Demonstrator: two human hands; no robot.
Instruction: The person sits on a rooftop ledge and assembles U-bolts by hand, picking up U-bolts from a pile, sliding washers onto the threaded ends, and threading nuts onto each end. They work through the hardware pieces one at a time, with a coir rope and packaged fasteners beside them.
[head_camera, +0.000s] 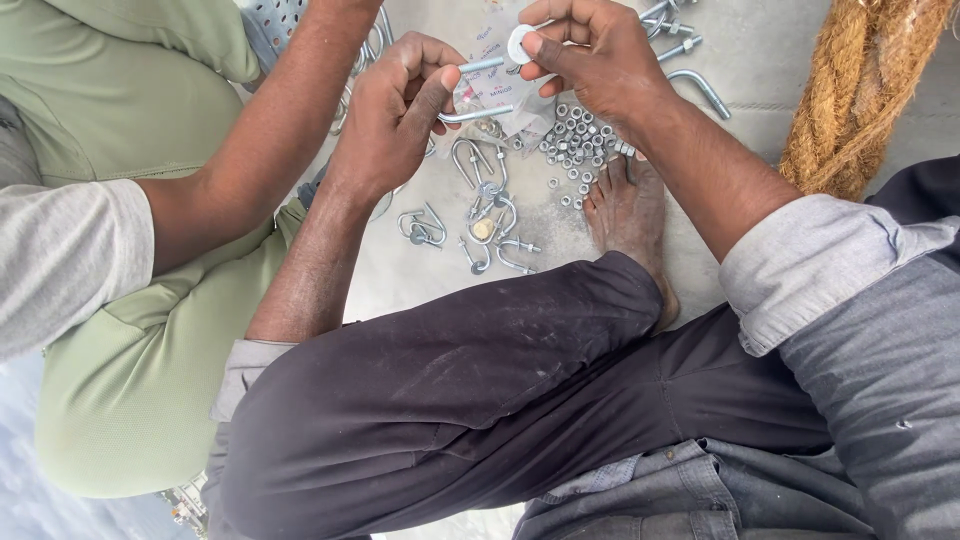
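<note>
I have my left hand (395, 115) closed around the bend of a silvery steel U-bolt (470, 92), its fingers (432, 100) pinched tight so the two threaded legs stick out toward my right hand (590, 55). The right fingers hold a flat round white-metal washer (521, 43) at the tip of the upper leg, just touching it. Both hang above the loose heap of small steel nuts (580, 140) on the pale concrete floor (760, 60). Nearer me than that heap lie more assembled U-bolts (485, 215); my bare foot (630, 215) rests just beside it, and a coarse brown fibre rope (860, 80) runs well beyond on the right. Another person's forearm (250, 150) reaches in on the far left.

I judge the bolt stiff, fairly light and smooth-slippery; the curve gives the surest hold. The washer is thin and easily dropped, best gripped by its rim.
</note>
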